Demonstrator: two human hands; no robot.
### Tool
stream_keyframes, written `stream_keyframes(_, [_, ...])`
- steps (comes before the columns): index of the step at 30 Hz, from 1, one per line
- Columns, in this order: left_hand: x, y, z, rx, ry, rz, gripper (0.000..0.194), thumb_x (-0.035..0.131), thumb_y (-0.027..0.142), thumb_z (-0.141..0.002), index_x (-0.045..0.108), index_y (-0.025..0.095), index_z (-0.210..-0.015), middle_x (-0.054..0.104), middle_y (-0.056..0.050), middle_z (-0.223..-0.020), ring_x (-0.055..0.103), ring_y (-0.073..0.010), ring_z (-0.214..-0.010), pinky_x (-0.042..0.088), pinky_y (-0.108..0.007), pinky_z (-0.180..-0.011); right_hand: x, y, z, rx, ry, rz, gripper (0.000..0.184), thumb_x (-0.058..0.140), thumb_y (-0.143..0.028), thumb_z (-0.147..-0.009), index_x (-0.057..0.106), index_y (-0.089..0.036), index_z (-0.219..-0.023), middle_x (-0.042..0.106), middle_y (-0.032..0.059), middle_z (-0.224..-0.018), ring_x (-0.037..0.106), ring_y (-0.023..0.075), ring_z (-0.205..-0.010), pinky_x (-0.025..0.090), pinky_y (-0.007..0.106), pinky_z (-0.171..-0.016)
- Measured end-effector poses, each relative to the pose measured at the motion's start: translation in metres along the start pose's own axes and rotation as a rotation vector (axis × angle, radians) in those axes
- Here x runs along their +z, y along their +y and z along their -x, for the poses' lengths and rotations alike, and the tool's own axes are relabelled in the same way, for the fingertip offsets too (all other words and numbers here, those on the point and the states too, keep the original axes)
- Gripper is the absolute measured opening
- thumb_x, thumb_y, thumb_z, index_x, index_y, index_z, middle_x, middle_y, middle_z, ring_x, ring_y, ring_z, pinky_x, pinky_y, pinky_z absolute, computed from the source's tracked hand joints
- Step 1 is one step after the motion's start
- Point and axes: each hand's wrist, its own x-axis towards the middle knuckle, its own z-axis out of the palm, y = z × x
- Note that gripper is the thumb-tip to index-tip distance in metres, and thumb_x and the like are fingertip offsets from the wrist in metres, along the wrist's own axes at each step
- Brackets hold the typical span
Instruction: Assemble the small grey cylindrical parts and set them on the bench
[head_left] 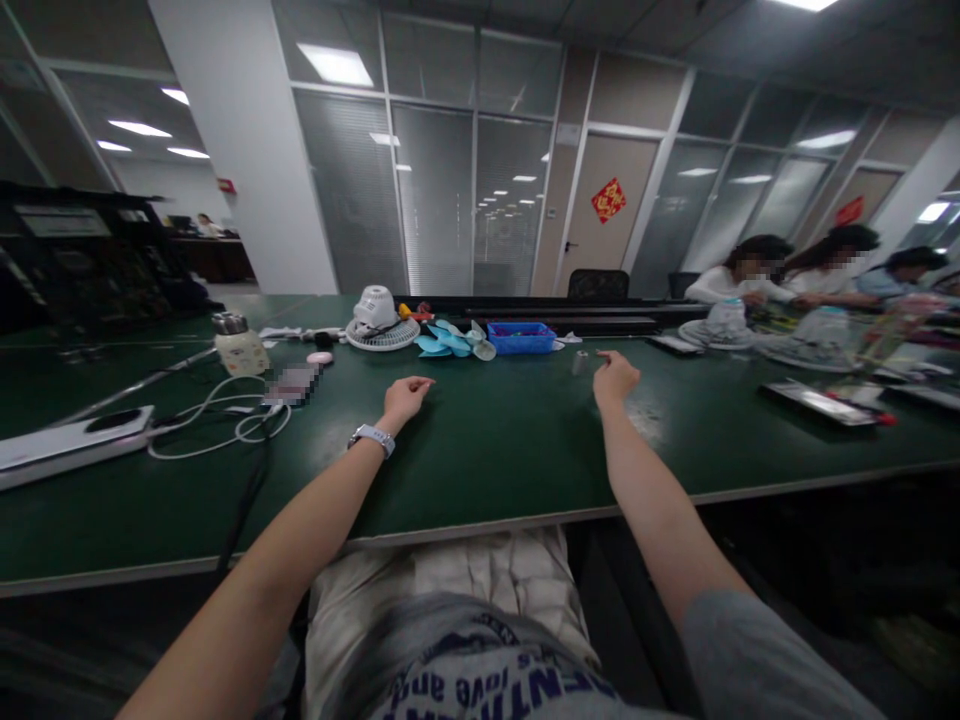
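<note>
- Grey cylinder (pixel 580 362) stands upright on the green table (pixel 487 460), just beside the right hand (pixel 616 378), on its left side.
- The right hand is over the table, index finger reaching out to the left and the other fingers curled; whether the thumb meets them cannot be told.
- The left hand (pixel 406 397) is well apart from the cylinder, its fingers bent and pointing right; whether the tips are together or hold anything small cannot be told. A pale watch (pixel 373 438) circles that wrist.
- Behind the hands, a blue tray (pixel 521 345) with small contents sits near light-blue fan blades (pixel 446 342). Left of these, a white fan housing (pixel 373 308) rests on a round white grille (pixel 381 338).
- The table's left side carries a cream bottle (pixel 241 352) with a metallic top, a pink round object (pixel 320 357), looping white cable (pixel 180 453) and a long white device (pixel 71 440).
- A dark framework (pixel 82 250) rises at the far left, near a white pillar (pixel 244 140).
- Across the room run glass partitions (pixel 433 200) and a beige door (pixel 611 215) bearing a red diamond decoration (pixel 608 201); a dark chair (pixel 598 284) stands in front. Ceiling lights (pixel 335 64) glow overhead.
- At the right, several people (pixel 739 275) lean over the table, near more white fan parts (pixel 726 325).
</note>
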Motion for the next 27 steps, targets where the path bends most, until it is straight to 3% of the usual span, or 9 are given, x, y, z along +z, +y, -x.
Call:
stream_keyframes(14, [0.0035, -0.0041, -0.0048, -0.004, 0.007, -0.023, 0.031, 0.055, 0.039, -0.087, 0.073, 0.022, -0.107, 0.073, -0.006, -0.101, 0.065, -0.0180, -0.087, 0.047, -0.024, -0.071, 0.0001, 0.0043, -0.0009, -0.013, 0.024, -0.026, 0.041, 0.035, -0.009, -0.086, 0.068, -0.017, -0.110, 0.069, 0.0116, -0.103, 0.059, 0.0222, -0.095, 0.036, 0.033, -0.087])
stream_keyframes(27, [0.0010, 0.0020, -0.0010, -0.003, 0.017, -0.080, 0.031, 0.056, 0.039, -0.087, 0.073, 0.022, -0.106, 0.072, -0.007, -0.096, 0.064, -0.0181, -0.083, 0.046, -0.024, -0.069, 0.0013, 0.0052, -0.0045, 0.069, 0.010, 0.006, 0.038, 0.044, -0.010, -0.083, 0.069, -0.019, -0.110, 0.071, 0.0123, -0.094, 0.063, 0.0234, -0.090, 0.040, 0.034, -0.083])
